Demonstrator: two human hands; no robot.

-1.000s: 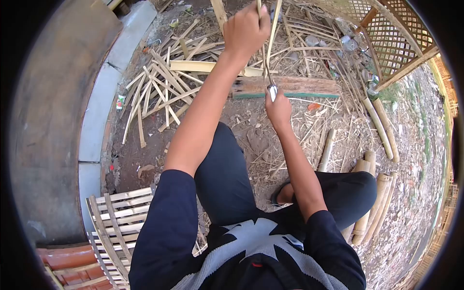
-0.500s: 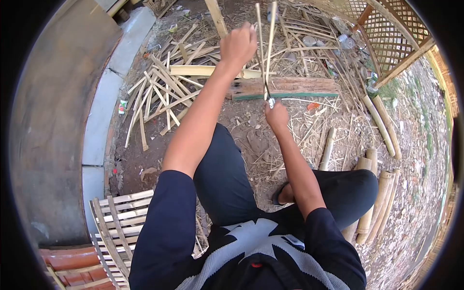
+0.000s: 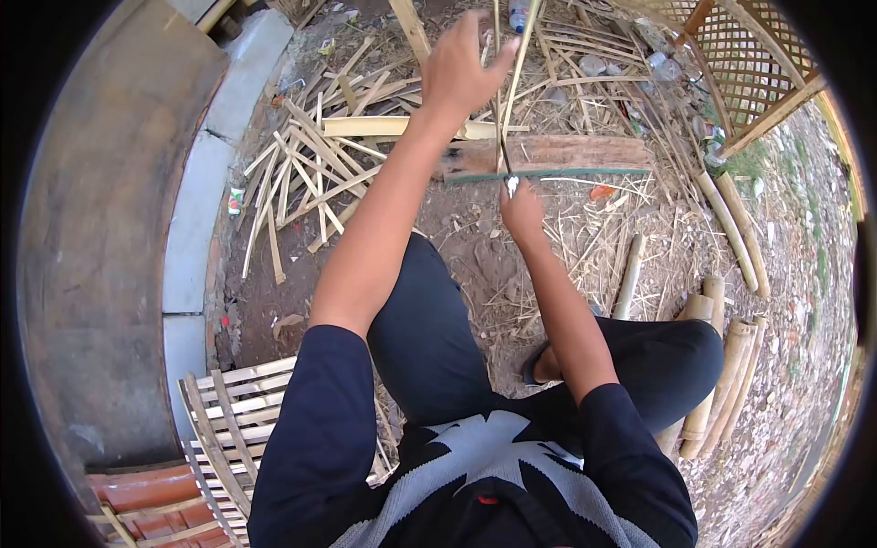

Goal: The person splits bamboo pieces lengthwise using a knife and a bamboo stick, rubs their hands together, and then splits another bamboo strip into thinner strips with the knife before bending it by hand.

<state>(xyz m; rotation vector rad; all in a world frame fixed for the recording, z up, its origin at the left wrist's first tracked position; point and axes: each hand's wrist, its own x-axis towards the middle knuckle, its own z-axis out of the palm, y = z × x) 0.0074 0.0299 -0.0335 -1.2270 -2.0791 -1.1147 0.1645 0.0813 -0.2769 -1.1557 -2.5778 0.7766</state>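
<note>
My right hand grips a knife with a whitish piece at its handle and a dark, narrow blade pointing away from me. Two long pale bamboo strips run up from the blade, spreading apart toward the top of the view. Their lower ends meet by the blade, over a worn wooden plank with a green edge. Just left of the strips, my left hand is raised with fingers apart, holding nothing. Whether its thumb touches a strip I cannot tell.
Split bamboo slats lie heaped at left beyond my knee. Cut bamboo poles lie at right. A slatted bamboo piece is at lower left, a lattice panel at upper right. Shavings litter the ground.
My left hand has gone from closed to spread fingers and shifted slightly right toward the strips. The strips lean a little more to the right; my right hand keeps its grip.
</note>
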